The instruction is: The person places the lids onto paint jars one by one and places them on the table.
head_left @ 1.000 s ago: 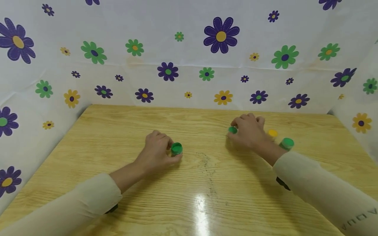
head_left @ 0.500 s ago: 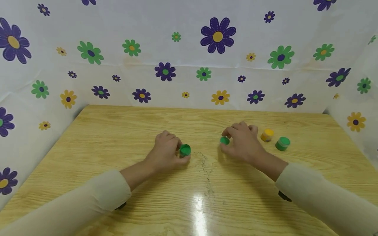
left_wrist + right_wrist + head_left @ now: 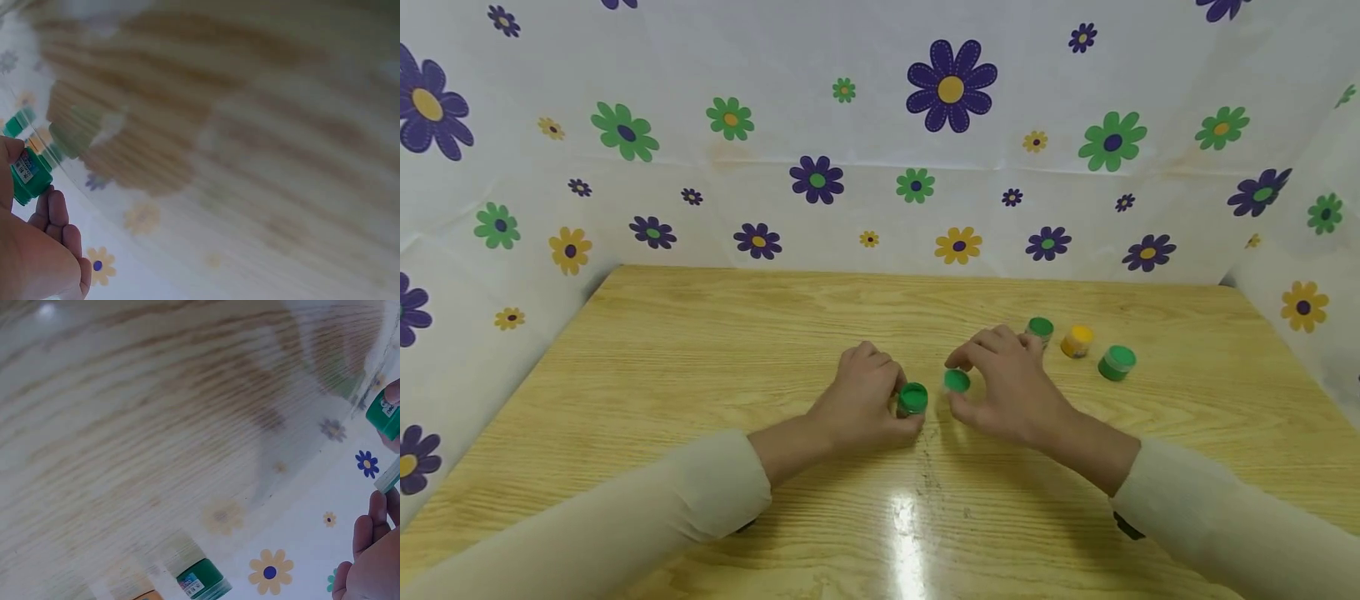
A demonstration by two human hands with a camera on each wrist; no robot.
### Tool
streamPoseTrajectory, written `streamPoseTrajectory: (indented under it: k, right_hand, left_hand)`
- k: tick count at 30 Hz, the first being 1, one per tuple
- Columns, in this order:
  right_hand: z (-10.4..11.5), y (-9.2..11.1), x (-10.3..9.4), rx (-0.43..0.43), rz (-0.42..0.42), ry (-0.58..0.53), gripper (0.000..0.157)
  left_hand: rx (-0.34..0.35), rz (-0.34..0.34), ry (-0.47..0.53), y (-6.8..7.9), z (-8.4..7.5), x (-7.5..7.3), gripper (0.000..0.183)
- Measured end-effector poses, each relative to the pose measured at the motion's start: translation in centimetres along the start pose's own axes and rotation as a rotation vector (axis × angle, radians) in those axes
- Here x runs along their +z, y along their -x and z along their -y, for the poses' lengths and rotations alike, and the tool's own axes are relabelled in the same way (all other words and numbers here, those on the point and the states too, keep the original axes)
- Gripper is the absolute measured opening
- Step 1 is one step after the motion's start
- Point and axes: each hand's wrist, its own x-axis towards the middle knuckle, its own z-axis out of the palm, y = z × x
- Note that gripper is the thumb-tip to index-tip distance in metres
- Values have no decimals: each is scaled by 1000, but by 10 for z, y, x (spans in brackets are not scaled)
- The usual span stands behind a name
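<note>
My left hand (image 3: 867,398) grips a small paint jar (image 3: 913,400) between thumb and fingers at the middle of the table. Its top is uncovered and shows green paint inside; a printed label (image 3: 25,169) is on its side in the left wrist view. Just to the right, my right hand (image 3: 1006,387) pinches a round green lid (image 3: 957,381) by its edge, with a narrow gap between lid and jar. From the right wrist camera, the lid's pale rim (image 3: 387,478) shows near the fingertips, just below the jar (image 3: 382,416).
Behind and right of my right hand stand a dark green jar (image 3: 1041,327), a yellow jar (image 3: 1077,342) and a lighter green jar (image 3: 1117,363), all with lids on. A flower-print cloth (image 3: 865,208) lines the back and sides of the wooden table (image 3: 737,317).
My left hand has moved right with the jar, while my right hand has come left and nearer with the lid. The dark green jar behind the right hand now shows.
</note>
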Motion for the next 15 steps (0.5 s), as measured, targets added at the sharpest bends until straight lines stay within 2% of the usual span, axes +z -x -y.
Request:
streamPoseTrajectory:
  k: [7,11,15]
  right_hand:
    - [7,4,-2,-100,27,-78,27]
    - [9,4,-3,-138,31,-73,27]
    - [10,3,-4,-164,28,-53,26]
  left_hand:
    - [46,1,12,-5,-13,5,31]
    - [57,9,43,-8,-18,8,32]
    - [69,7,31,-10,-19,9,33]
